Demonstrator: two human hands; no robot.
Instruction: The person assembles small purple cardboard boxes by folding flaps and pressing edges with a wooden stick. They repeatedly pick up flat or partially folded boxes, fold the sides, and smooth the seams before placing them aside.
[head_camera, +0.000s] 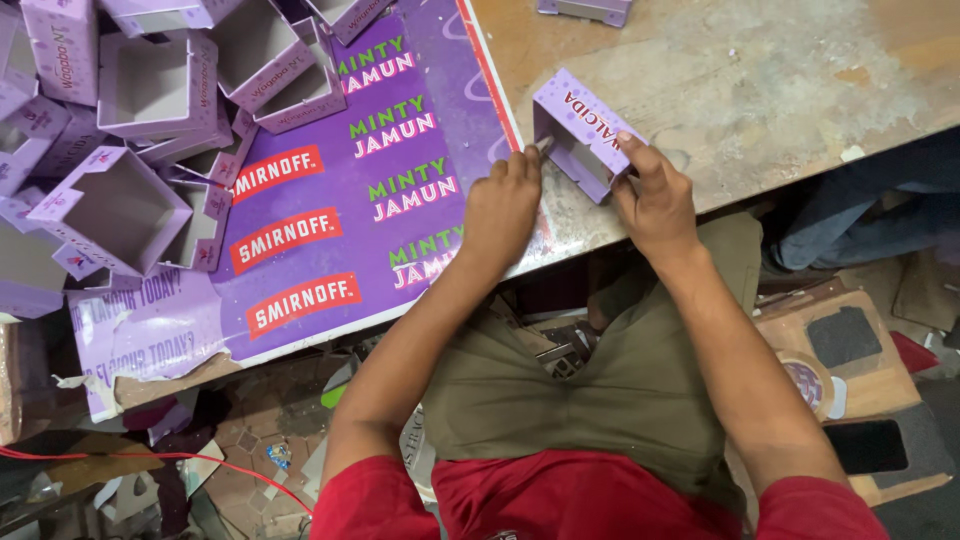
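I am holding a small purple cardboard box shell with white dots (583, 135) against the worn wooden tabletop (760, 90), at the near edge, just right of a large purple printed cardboard sheet (340, 210). The box shell is lying on its side with its open face turned toward me, so that I am looking into the hollow interior while I am working on the walls.

My left hand (500, 205) is pressing down beside the left wall of the box shell; its fingers (527, 160) are drawn together and bearing on the lower left corner, which is keeping the part from sliding on the tabletop. I cannot tell whether anything small is pinched under them.

My right hand (655, 195) is closing on the right end of the box shell: the forefinger is lying over the top panel and the thumb is going in under the near wall, so the wall is being gripped between them and squared against the left-hand support.

A heap of similar open purple cardboard boxes (130, 130) is resting on the far left part of the printed sheet, well apart from my hands. Another purple piece (585, 10) is lying at the far edge of the tabletop.
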